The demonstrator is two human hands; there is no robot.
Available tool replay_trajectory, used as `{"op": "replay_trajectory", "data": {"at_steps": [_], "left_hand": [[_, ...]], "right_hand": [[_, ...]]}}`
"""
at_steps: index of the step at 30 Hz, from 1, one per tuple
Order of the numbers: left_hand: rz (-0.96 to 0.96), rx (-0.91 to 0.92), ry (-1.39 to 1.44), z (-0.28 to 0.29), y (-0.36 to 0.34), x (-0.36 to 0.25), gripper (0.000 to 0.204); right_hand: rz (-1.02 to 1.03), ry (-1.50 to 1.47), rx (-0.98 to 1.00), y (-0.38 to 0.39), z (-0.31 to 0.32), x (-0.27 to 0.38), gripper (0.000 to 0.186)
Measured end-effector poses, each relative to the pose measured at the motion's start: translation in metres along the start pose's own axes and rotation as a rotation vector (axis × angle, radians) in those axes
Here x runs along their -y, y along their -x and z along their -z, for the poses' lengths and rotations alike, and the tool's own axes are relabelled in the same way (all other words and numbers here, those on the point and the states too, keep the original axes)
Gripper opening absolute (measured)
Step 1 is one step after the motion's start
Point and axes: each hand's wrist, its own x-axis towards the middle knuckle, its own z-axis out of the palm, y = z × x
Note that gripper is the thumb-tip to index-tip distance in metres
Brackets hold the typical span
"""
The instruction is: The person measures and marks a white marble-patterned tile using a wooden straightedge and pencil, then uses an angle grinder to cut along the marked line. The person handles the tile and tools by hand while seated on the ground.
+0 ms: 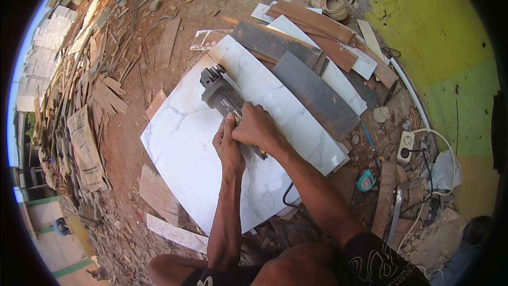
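Observation:
A dark angle grinder (pixel 222 97) lies across a large white marble-patterned tile (pixel 182 159), its head pointing away from me toward the tile's far edge. Its disc shows edge-on at the far end, close to the tile surface; I cannot tell if it touches. My left hand (pixel 228 147) wraps the grinder's body from the left, thumb on top. From the right, my right hand (pixel 258 127) is closed around the same body. A dark line runs in the tile beside the grinder's head, and brownish dust covers the tile's far corner. The grinder's near end shows below my hands.
Grey and brown tile offcuts (pixel 317 95) are stacked at the right. Farther right are a teal tape measure (pixel 365 180) and a white power socket strip (pixel 406 147) with a plugged cable, near a yellow-green wall (pixel 439 63). Scrap wood (pixel 87 95) is piled at the left.

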Motion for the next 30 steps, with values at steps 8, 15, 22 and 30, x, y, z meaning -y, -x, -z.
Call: {"op": "replay_trajectory", "data": {"at_steps": [8, 15, 22, 30], "left_hand": [[0.020, -0.034, 0.042, 0.001, -0.035, -0.019, 0.036], [0.029, -0.050, 0.039, 0.001, -0.042, -0.024, 0.034], [0.037, -0.051, 0.045, 0.002, -0.039, -0.021, 0.036], [0.036, -0.051, 0.043, 0.003, -0.036, -0.022, 0.036]], "right_hand": [[0.072, -0.003, -0.029, -0.040, -0.006, 0.014, 0.037], [0.035, -0.013, 0.037, -0.047, -0.002, 0.022, 0.039], [-0.002, 0.018, 0.067, -0.043, -0.001, 0.022, 0.041], [0.014, 0.019, 0.048, -0.041, -0.003, 0.021, 0.041]]}}
